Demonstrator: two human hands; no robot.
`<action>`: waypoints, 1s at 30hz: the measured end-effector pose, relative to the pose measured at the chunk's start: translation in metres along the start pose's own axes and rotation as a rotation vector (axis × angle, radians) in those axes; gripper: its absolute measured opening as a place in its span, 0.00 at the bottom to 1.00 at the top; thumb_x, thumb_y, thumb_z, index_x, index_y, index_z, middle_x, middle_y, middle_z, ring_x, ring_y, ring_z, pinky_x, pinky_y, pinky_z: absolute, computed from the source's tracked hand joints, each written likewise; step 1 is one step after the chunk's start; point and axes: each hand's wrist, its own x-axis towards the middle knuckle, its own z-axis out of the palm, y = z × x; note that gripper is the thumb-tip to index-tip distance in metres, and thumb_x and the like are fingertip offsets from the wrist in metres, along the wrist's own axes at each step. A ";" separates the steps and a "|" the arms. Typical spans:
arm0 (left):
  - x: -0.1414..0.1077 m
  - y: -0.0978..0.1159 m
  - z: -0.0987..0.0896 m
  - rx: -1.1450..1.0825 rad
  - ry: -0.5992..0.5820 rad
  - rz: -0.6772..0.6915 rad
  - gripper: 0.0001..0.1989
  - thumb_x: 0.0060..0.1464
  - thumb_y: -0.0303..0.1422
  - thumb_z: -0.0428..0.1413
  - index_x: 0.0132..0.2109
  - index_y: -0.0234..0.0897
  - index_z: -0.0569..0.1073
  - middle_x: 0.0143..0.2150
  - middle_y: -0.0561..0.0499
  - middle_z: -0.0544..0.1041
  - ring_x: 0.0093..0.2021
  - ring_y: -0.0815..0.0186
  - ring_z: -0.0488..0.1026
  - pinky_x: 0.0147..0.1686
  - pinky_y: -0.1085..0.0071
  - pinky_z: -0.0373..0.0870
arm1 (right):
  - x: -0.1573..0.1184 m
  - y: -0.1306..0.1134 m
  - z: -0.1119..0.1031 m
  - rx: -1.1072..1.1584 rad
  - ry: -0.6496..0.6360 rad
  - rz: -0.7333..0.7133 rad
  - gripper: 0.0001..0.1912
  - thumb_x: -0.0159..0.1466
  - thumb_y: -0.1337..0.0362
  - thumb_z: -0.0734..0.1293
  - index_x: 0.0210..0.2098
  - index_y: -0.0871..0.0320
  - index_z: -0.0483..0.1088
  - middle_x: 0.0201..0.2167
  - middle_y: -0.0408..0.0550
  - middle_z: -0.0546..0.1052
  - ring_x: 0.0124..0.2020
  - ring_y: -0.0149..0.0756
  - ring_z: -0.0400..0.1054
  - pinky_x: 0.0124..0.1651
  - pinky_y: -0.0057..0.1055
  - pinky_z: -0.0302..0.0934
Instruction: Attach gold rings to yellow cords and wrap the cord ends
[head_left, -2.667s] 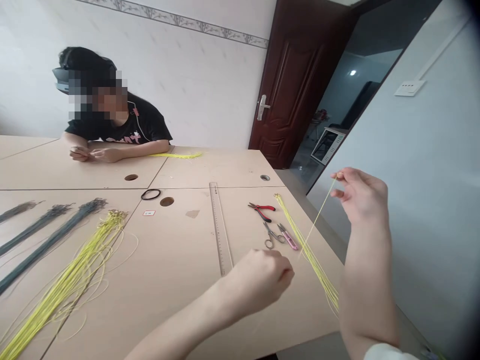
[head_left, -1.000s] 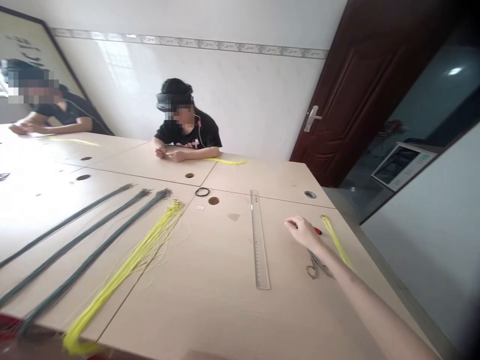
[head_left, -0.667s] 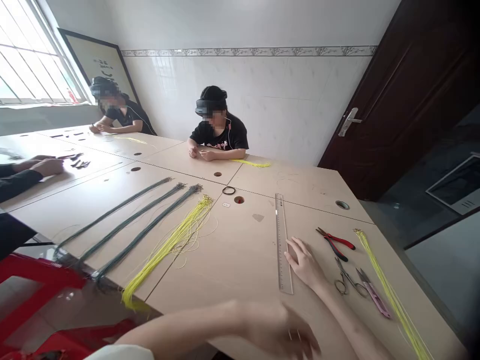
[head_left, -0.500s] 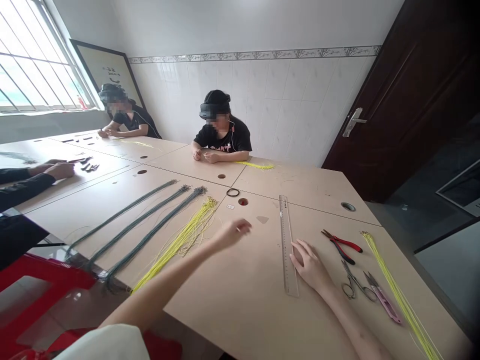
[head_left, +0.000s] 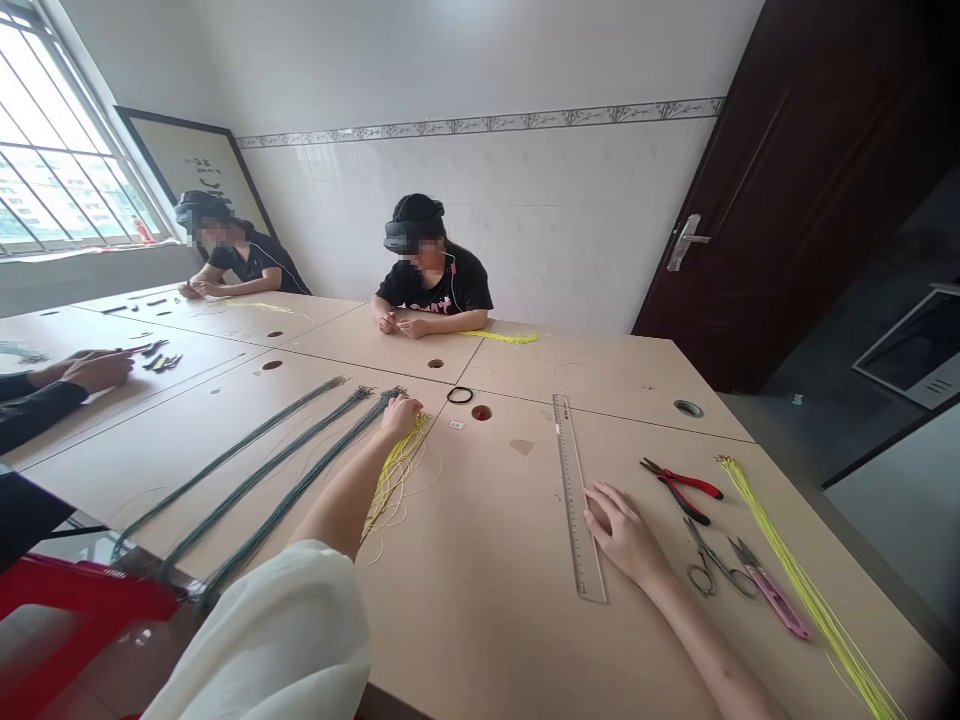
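My left hand (head_left: pixel 401 413) reaches over the top ends of a yellow cord bundle (head_left: pixel 394 470), with its fingers bent downward and mostly hidden from me. Close beside it lies the nearest grey-green cord bundle (head_left: pixel 300 500); whether I pinch a cord cannot be seen. My right hand (head_left: pixel 619 530) rests on the table, fingers spread and lightly bent, their tips at the right edge of a clear ruler (head_left: pixel 576 500). To its right are red-and-black pliers (head_left: pixel 686 488), metal scissors (head_left: pixel 712 563) and pink-handled snips (head_left: pixel 770 592).
Another yellow cord bundle (head_left: pixel 795 570) lies along the right side. A black ring (head_left: pixel 460 396) and a table hole (head_left: pixel 481 412) are ahead. Two co-workers sit across the table; another person's hands (head_left: pixel 97 370) work at the left. A red stool (head_left: pixel 90 610) stands lower left.
My left hand has moved left from above the middle of the table to the yellow cords' ends. My right hand stays by the ruler. The view has shifted slightly.
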 end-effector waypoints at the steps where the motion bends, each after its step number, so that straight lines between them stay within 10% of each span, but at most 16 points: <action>1: 0.004 -0.001 0.003 0.024 -0.015 0.007 0.14 0.59 0.36 0.51 0.49 0.34 0.69 0.51 0.45 0.69 0.48 0.59 0.69 0.46 0.57 0.68 | 0.000 0.000 0.000 0.000 0.003 -0.001 0.15 0.65 0.61 0.61 0.50 0.58 0.65 0.54 0.52 0.65 0.56 0.44 0.59 0.56 0.49 0.56; 17: 0.037 -0.018 0.022 0.168 -0.124 0.031 0.15 0.58 0.35 0.53 0.51 0.33 0.68 0.52 0.43 0.69 0.50 0.57 0.68 0.48 0.54 0.67 | 0.002 0.000 0.001 0.000 0.067 -0.019 0.13 0.65 0.61 0.62 0.49 0.58 0.66 0.52 0.52 0.67 0.53 0.42 0.61 0.54 0.47 0.58; 30: 0.065 -0.011 -0.045 0.102 -0.152 0.008 0.13 0.59 0.36 0.52 0.48 0.33 0.69 0.48 0.45 0.71 0.45 0.60 0.71 0.44 0.58 0.70 | 0.002 0.001 0.003 0.004 0.074 -0.033 0.13 0.65 0.61 0.61 0.48 0.57 0.67 0.52 0.52 0.67 0.53 0.42 0.62 0.54 0.47 0.58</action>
